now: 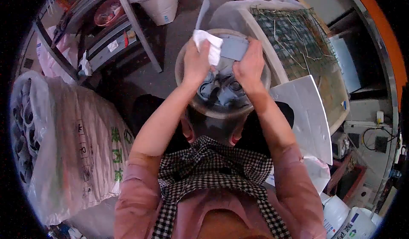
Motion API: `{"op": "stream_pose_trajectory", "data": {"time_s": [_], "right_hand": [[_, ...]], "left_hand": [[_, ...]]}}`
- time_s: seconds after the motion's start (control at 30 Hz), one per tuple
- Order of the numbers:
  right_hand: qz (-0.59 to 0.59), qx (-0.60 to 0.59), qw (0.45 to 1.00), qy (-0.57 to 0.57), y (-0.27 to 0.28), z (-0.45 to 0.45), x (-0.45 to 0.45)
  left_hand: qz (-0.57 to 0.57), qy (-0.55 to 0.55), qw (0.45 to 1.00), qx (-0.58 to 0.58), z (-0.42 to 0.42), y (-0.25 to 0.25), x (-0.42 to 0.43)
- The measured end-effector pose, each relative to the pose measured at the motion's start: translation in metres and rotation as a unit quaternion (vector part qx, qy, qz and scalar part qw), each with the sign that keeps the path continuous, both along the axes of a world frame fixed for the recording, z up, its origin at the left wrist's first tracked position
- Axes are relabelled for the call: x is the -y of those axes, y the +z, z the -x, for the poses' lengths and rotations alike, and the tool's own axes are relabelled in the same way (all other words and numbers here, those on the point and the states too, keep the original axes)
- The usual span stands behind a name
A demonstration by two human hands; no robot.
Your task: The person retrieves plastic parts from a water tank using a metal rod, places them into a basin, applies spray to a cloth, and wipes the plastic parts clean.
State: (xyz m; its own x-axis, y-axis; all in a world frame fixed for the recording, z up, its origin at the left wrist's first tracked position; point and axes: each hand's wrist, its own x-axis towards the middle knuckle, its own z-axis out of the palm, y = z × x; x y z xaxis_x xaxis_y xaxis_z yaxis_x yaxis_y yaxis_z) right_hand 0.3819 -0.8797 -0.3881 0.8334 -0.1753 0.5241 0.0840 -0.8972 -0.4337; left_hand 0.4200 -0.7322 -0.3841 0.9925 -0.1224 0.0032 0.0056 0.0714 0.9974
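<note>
Is holding a white cloth (209, 45) in the left hand (197, 64), with fingers and thumb closed narrowly around the cloth and a pale, knife-shaped strip (203, 14) sticking up from the folds, pointing away beyond the round tub (180, 70). Is gripping a flat grey plastic piece (234, 47) in the right hand (250, 63), with the fingers curled over the outer edge, just beside the cloth and directly above the far part of the tub. Is sitting close to the near side of the tub, with a knee to either side, and is wearing a pink top (136, 192) and a black-and-white checked apron (213, 164). Is leaning over loose grey pieces (223, 87) piled inside the tub, too jumbled to count. Is sitting near a big translucent sack (81, 141) with grey rings (26, 124) inside, left of the tub, and is facing a metal rack (138, 30) beyond that sack, far left of the tub. Is reaching out next to a pale trough (266, 47) with green netting (294, 34) and dry twigs across the top, right of the tub, and is resting neither hand on the white panel (304, 111) standing nearer, also right of the tub.
</note>
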Motion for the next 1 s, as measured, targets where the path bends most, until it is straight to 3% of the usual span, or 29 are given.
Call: {"op": "stream_pose_trajectory", "data": {"time_s": [0.03,0.07,0.13,0.27,0.33,0.37,0.53,0.6,0.63,0.67,0.7,0.73,0.8,0.87,0.93,0.97,1.0], "right_hand": [[-0.001,0.001,1.000,0.001,0.000,0.001,-0.002],[0.005,-0.010,1.000,-0.006,-0.001,0.001,-0.006],[0.011,-0.024,1.000,-0.014,-0.003,0.000,-0.006],[-0.001,-0.043,0.999,-0.024,-0.010,-0.004,-0.005],[-0.022,-0.055,0.997,-0.039,-0.011,-0.008,-0.004],[-0.041,-0.054,0.997,-0.046,-0.011,-0.009,-0.002],[-0.055,-0.019,0.998,-0.014,-0.013,-0.015,-0.002],[-0.200,-0.132,0.970,-0.042,-0.019,-0.019,-0.008],[-0.199,-0.132,0.970,-0.043,-0.034,-0.024,-0.001],[-0.396,-0.194,0.896,0.063,-0.059,-0.033,0.009],[-0.570,-0.244,0.767,0.166,-0.072,-0.037,0.016],[-0.570,-0.243,0.767,0.165,-0.059,-0.032,0.015],[-0.800,-0.258,0.486,0.239,-0.009,-0.017,0.010],[-0.805,-0.243,0.497,0.212,-0.001,-0.016,0.010],[-0.846,-0.239,0.411,0.243,-0.001,-0.018,0.013],[-0.846,-0.238,0.411,0.243,-0.002,-0.019,0.015],[-0.865,-0.237,0.365,0.250,-0.004,-0.020,0.017]], "left_hand": [[-0.053,0.024,0.998,0.023,0.002,-0.002,0.005],[-0.019,0.034,0.999,-0.005,0.009,0.001,0.011],[-0.028,0.065,0.995,0.066,0.000,-0.008,0.015],[0.050,-0.004,0.998,0.033,-0.016,-0.018,0.010],[-0.060,0.051,0.990,0.117,-0.017,-0.030,0.012],[-0.111,0.069,0.965,0.226,-0.014,-0.033,0.014],[-0.121,0.085,0.970,0.193,-0.022,-0.012,0.011],[-0.171,0.124,0.968,0.132,-0.049,-0.027,0.002],[-0.084,0.095,0.992,0.023,-0.058,-0.029,-0.003],[0.028,0.099,0.993,-0.061,-0.059,-0.025,-0.012],[0.093,0.097,0.989,-0.058,-0.061,-0.023,-0.021],[0.157,0.093,0.982,-0.056,-0.063,-0.021,-0.029],[0.229,0.039,0.970,-0.074,-0.055,-0.006,-0.040],[0.236,0.011,0.969,-0.071,-0.043,0.006,-0.040],[0.264,-0.053,0.957,-0.105,-0.036,0.008,-0.039],[0.259,-0.074,0.958,-0.100,-0.034,0.008,-0.036],[0.259,-0.075,0.958,-0.100,-0.029,0.009,-0.033]]}}
